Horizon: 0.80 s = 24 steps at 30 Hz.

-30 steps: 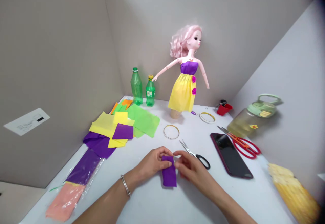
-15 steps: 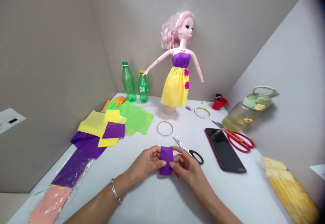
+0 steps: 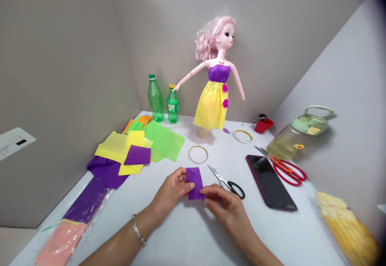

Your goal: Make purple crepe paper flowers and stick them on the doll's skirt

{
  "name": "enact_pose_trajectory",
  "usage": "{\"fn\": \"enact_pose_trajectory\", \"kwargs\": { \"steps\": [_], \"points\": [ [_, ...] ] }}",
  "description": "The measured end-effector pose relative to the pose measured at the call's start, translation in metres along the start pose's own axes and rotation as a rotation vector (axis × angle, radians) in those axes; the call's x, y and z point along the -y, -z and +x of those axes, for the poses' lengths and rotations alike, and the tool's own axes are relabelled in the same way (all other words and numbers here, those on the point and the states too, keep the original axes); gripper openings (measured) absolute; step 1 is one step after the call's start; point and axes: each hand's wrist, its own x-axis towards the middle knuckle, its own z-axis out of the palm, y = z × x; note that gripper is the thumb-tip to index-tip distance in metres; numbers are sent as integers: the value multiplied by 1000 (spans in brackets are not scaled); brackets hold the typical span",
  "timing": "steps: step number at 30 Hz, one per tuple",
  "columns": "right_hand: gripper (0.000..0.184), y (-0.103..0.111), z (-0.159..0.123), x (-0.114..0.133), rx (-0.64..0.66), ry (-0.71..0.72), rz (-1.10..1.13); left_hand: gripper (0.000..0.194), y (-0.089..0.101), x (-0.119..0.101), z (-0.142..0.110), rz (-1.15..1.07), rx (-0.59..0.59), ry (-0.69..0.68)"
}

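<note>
A small rectangle of purple crepe paper (image 3: 194, 182) is held above the white table, slightly tilted. My left hand (image 3: 174, 187), with a silver bangle at the wrist, pinches its left edge, thumb in front. My right hand (image 3: 224, 205) pinches the lower right corner between thumb and forefinger. Just beyond it lie small scissors with black handles (image 3: 227, 182), blades parted. Behind stands a pink-haired doll (image 3: 212, 97) in a purple top and yellow paper skirt with two magenta flowers.
Left lie yellow paper (image 3: 111, 147), green paper (image 3: 167, 141) and a plastic packet (image 3: 84, 201). Two green bottles (image 3: 155, 101) stand behind. Right are a phone (image 3: 271, 181), red-handled scissors (image 3: 289, 171), a water bottle (image 3: 301, 135) and a red bucket (image 3: 263, 125). Bangles (image 3: 198, 154) lie mid-table.
The purple paper has tilted and risen a little. My right hand has slid down to its lower right corner, away from the top edge. The view has shifted slightly.
</note>
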Motion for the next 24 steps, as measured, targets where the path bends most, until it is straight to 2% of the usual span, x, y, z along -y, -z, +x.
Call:
{"fn": "enact_pose_trajectory", "kwargs": {
  "steps": [3,8,10,13,14,16,19,21,24],
  "points": [
    [18,0,3,-4,-44,-15,16,40,-1,0,0,15,8,-12],
    [17,1,5,-15,-35,-31,-34,37,1,7,4,80,16,-33],
    [16,3,5,-16,-41,-29,-114,39,3,10,5,188,-42,-41],
    [11,5,4,-14,-29,-8,-327,39,8,8,3,489,-171,-180],
    [10,5,3,-12,-19,7,-407,33,9,6,1,602,-161,-241],
    [10,6,2,-9,7,45,-531,20,11,1,-2,760,-41,-298],
    [12,6,2,-5,41,76,-610,20,9,-2,-7,921,157,-310],
    [12,6,1,-4,60,71,-633,21,7,1,-9,1000,192,-325],
    [12,8,1,-4,92,58,-667,15,6,8,-8,1049,179,-351]
  ]
}}
